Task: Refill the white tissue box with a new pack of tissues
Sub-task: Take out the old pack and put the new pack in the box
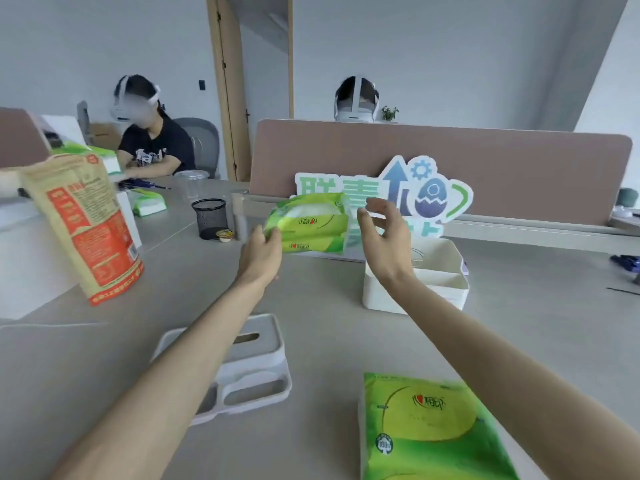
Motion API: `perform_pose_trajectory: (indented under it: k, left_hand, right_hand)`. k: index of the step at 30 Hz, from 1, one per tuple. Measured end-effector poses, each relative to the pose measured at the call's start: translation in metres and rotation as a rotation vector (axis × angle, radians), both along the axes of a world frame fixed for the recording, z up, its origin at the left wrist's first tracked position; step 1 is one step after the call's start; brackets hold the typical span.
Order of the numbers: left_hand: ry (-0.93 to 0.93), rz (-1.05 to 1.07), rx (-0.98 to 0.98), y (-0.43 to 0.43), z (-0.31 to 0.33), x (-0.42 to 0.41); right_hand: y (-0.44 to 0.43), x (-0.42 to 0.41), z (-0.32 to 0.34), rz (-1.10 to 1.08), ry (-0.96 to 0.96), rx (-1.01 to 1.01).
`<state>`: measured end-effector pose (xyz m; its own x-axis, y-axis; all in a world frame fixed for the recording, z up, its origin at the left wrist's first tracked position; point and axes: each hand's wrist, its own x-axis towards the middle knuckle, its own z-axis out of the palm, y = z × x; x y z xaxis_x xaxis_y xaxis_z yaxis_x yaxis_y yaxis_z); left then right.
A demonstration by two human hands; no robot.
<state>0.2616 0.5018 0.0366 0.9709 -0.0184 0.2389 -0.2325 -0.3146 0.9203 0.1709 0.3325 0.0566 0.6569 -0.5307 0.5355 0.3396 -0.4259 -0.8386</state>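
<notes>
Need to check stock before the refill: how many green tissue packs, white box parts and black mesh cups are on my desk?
Green tissue packs: 2, one held, one lying near
White box parts: 2, lid, base
Black mesh cups: 1
Total: 5

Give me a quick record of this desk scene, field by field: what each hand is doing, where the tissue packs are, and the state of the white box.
left hand: gripping the left end of the opened green tissue pack, held above the table
right hand: open, fingers spread, beside the pack's right end, not touching
white tissue box: open, on the table at right
box lid: off, lying on the table near the left forearm
sealed green tissue pack: flat on the table, near right
</notes>
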Motion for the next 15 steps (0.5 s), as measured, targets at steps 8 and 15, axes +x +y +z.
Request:
perform_pose_trajectory:
  k: [8,15]
  left_hand:
    - [0.180,0.329,0.150,0.132,-0.041,0.057]
    - [0.344,0.442,0.386,0.162,-0.062,0.095]
  right_hand:
    - [0.095,0.057,-0.032,0.179,0.240,-0.140]
    - [0.117,0.082,-0.060,0.196,0.423,-0.268]
